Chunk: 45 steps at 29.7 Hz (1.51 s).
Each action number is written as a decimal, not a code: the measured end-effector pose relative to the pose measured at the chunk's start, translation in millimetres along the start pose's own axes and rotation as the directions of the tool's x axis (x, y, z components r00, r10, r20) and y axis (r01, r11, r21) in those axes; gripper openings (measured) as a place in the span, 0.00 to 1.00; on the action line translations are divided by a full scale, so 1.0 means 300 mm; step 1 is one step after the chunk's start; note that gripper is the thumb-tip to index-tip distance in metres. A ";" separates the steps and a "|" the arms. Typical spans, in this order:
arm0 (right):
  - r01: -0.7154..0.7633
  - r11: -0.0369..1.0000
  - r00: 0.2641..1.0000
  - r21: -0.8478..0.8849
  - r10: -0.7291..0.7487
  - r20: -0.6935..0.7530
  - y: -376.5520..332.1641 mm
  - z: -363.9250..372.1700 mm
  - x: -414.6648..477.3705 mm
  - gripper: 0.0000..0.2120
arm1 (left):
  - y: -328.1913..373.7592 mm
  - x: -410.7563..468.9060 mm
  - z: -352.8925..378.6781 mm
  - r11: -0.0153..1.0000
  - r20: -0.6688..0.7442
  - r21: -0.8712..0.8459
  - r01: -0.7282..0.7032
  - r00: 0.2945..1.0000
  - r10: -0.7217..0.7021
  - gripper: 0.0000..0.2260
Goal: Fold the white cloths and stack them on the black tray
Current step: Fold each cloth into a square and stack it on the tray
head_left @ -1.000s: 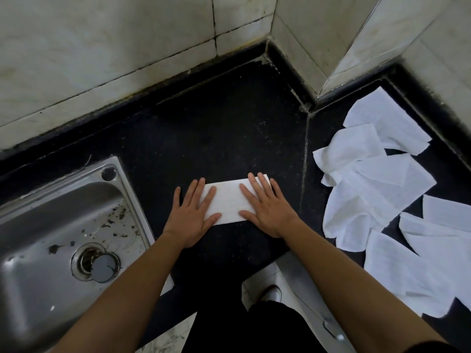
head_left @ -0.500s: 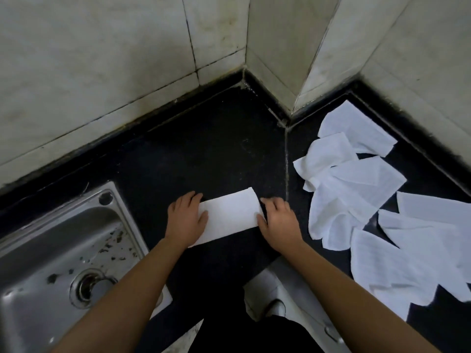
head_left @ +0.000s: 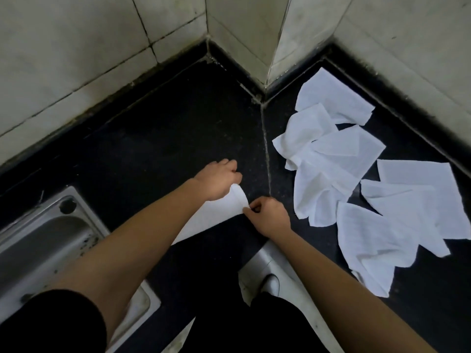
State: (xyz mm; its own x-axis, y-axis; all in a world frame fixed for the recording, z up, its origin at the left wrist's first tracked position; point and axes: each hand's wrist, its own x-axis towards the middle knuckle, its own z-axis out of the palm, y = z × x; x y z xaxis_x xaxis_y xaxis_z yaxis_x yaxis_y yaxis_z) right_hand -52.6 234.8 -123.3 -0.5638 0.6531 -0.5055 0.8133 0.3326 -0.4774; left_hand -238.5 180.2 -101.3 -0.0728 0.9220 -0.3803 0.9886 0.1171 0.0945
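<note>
Both hands pinch the folded cloth (head_left: 219,212) — left hand (head_left: 216,180) at its far corner, right hand (head_left: 269,216) nearer; loose cloths (head_left: 356,179) sprawl right, sink (head_left: 43,240) left.

Left hand (head_left: 218,180) curled knuckles-up, right hand (head_left: 268,217) pinching, forearms extended forward

no longer pressed flat with open palms on the folded cloth (head_left: 219,212). left hand (head_left: 216,180) now reached across over the strip to its far right corner, forearm covering the cloth's left part. right hand (head_left: 267,216) curled, pinching the near right corner. right end of cloth lifted off the desk (head_left: 158,138) and curling upward, where a second ago lay flat between both hands.
</note>
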 end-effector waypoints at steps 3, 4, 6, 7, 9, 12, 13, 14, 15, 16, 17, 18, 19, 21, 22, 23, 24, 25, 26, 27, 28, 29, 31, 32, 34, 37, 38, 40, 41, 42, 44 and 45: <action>-0.038 0.984 0.998 0.173 0.030 0.048 0.011 -0.018 0.007 0.07 | -0.007 -0.008 -0.009 0.993 0.029 -0.113 0.034 0.999 -0.031 0.15; -0.047 0.965 0.997 0.257 0.031 0.063 0.012 -0.028 0.014 0.07 | -0.013 -0.015 -0.015 0.974 0.046 -0.209 0.087 0.996 -0.080 0.14; -0.050 0.918 0.995 0.393 0.012 0.099 0.003 -0.055 0.025 0.06 | -0.029 -0.041 -0.027 0.900 0.090 -0.377 0.218 0.976 -0.199 0.11; -0.036 0.902 0.994 0.430 -0.013 0.111 -0.005 -0.071 0.031 0.06 | -0.041 -0.059 -0.036 0.854 0.100 -0.448 0.266 0.964 -0.248 0.10; -0.010 0.883 0.990 0.469 -0.056 0.127 -0.026 -0.109 0.049 0.09 | -0.061 -0.085 -0.053 0.773 0.117 -0.544 0.327 0.941 -0.316 0.11; 0.058 0.895 0.986 0.442 -0.122 0.118 -0.090 -0.189 0.062 0.16 | -0.084 -0.134 -0.124 0.683 0.098 -0.626 0.377 0.907 -0.410 0.21; 0.101 0.899 0.985 0.426 -0.152 0.088 -0.115 -0.220 0.070 0.14 | -0.097 -0.142 -0.152 0.660 0.082 -0.648 0.379 0.897 -0.435 0.20; 0.142 0.896 0.983 0.420 -0.177 0.044 -0.141 -0.253 0.075 0.10 | -0.107 -0.153 -0.183 0.639 0.050 -0.675 0.367 0.888 -0.458 0.17; 0.206 0.888 0.975 0.412 -0.221 -0.011 -0.184 -0.301 0.061 0.06 | -0.113 -0.186 -0.234 0.630 -0.002 -0.696 0.344 0.877 -0.481 0.14; 0.265 0.876 0.963 0.404 -0.262 -0.065 -0.221 -0.344 0.054 0.05 | -0.123 -0.209 -0.277 0.621 -0.053 -0.718 0.315 0.865 -0.500 0.11; 0.313 0.865 0.950 0.391 -0.287 -0.125 -0.245 -0.375 0.059 0.04 | -0.132 -0.217 -0.305 0.603 -0.102 -0.746 0.283 0.846 -0.523 0.09; 0.386 0.844 0.922 0.373 -0.338 -0.190 -0.280 -0.416 0.030 0.05 | -0.122 -0.260 -0.349 0.600 -0.167 -0.760 0.250 0.816 -0.553 0.08; 0.455 0.817 0.889 0.354 -0.391 -0.240 -0.305 -0.449 -0.001 0.05 | -0.109 -0.298 -0.377 0.604 -0.219 -0.765 0.223 0.792 -0.570 0.07; 0.541 0.760 0.838 0.360 -0.455 -0.301 -0.332 -0.486 -0.030 0.04 | -0.098 -0.332 -0.402 0.616 -0.311 -0.770 0.165 0.747 -0.588 0.05; 0.587 0.736 0.806 0.336 -0.496 -0.322 -0.333 -0.497 -0.059 0.04 | -0.076 -0.362 -0.405 0.635 -0.360 -0.760 0.138 0.724 -0.588 0.04; 0.631 0.721 0.771 0.286 -0.544 -0.332 -0.326 -0.502 -0.088 0.04 | -0.051 -0.388 -0.398 0.659 -0.408 -0.743 0.114 0.703 -0.582 0.04; 0.657 0.716 0.748 0.235 -0.579 -0.324 -0.308 -0.496 -0.102 0.04 | -0.027 -0.406 -0.381 0.677 -0.446 -0.729 0.098 0.683 -0.579 0.04; 0.678 0.714 0.726 0.174 -0.615 -0.307 -0.279 -0.480 -0.116 0.04 | 0.003 -0.427 -0.352 0.702 -0.484 -0.706 0.092 0.662 -0.573 0.05; 0.696 0.710 0.705 0.103 -0.650 -0.283 -0.243 -0.452 -0.129 0.05 | 0.036 -0.444 -0.303 0.736 -0.510 -0.669 0.103 0.656 -0.556 0.05; 0.704 0.709 0.693 0.030 -0.677 -0.247 -0.199 -0.412 -0.140 0.07 | 0.072 -0.462 -0.240 0.769 -0.514 -0.626 0.133 0.671 -0.534 0.05; 0.706 0.708 0.689 -0.031 -0.696 -0.205 -0.148 -0.360 -0.152 0.08 | 0.114 -0.481 -0.166 0.791 -0.497 -0.589 0.165 0.698 -0.515 0.06; 0.703 0.706 0.691 -0.085 -0.707 -0.153 -0.097 -0.306 -0.166 0.08 | 0.154 -0.499 -0.086 0.811 -0.475 -0.553 0.189 0.729 -0.493 0.07; 0.706 0.689 0.695 -0.165 -0.718 -0.025 0.011 -0.195 -0.200 0.09 | 0.235 -0.537 0.075 0.844 -0.418 -0.493 0.214 0.792 -0.445 0.09; 0.715 0.668 0.686 -0.208 -0.727 0.024 0.053 -0.148 -0.214 0.08 | 0.267 -0.555 0.136 0.860 -0.387 -0.460 0.221 0.822 -0.418 0.10; 0.747 0.609 0.649 -0.267 -0.755 0.092 0.146 -0.054 -0.233 0.07 | 0.341 -0.579 0.250 0.881 -0.337 -0.416 0.225 0.862 -0.379 0.12; 0.773 0.571 0.623 -0.276 -0.766 0.159 0.236 0.012 -0.271 0.05 | 0.409 -0.608 0.334 0.875 -0.297 -0.424 0.231 0.878 -0.376 0.13; 0.786 0.547 0.607 -0.290 -0.771 0.191 0.246 0.013 -0.275 0.05 | 0.413 -0.610 0.344 0.867 -0.281 -0.437 0.238 0.880 -0.383 0.12; 0.816 0.455 0.560 -0.358 -0.775 0.293 0.217 0.006 -0.268 0.11 | 0.396 -0.625 0.354 0.854 -0.229 -0.462 0.237 0.899 -0.374 0.08; 0.818 0.424 0.556 -0.387 -0.755 0.348 0.195 -0.011 -0.261 0.15 | 0.386 -0.624 0.345 0.857 -0.193 -0.464 0.223 0.919 -0.343 0.06; 0.821 0.403 0.555 -0.404 -0.726 0.406 0.171 -0.022 -0.253 0.20 | 0.380 -0.621 0.338 0.858 -0.152 -0.466 0.214 0.936 -0.316 0.06; 0.829 0.364 0.550 -0.424 -0.666 0.503 0.130 -0.032 -0.236 0.26 | 0.366 -0.615 0.323 0.863 -0.073 -0.459 0.210 0.960 -0.272 0.08; 0.828 0.354 0.553 -0.434 -0.638 0.536 0.117 -0.031 -0.228 0.28 | 0.360 -0.614 0.314 0.863 -0.027 -0.456 0.217 0.966 -0.257 0.09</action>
State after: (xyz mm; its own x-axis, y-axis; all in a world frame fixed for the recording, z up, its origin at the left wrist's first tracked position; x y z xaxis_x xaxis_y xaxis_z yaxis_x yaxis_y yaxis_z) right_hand 16.1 208.2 -98.7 -0.9078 -0.2153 -0.3600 -0.1167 0.9540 -0.2761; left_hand -106.0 -11.6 -107.8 -0.3279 0.8707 -0.3665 0.7777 0.4690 0.4185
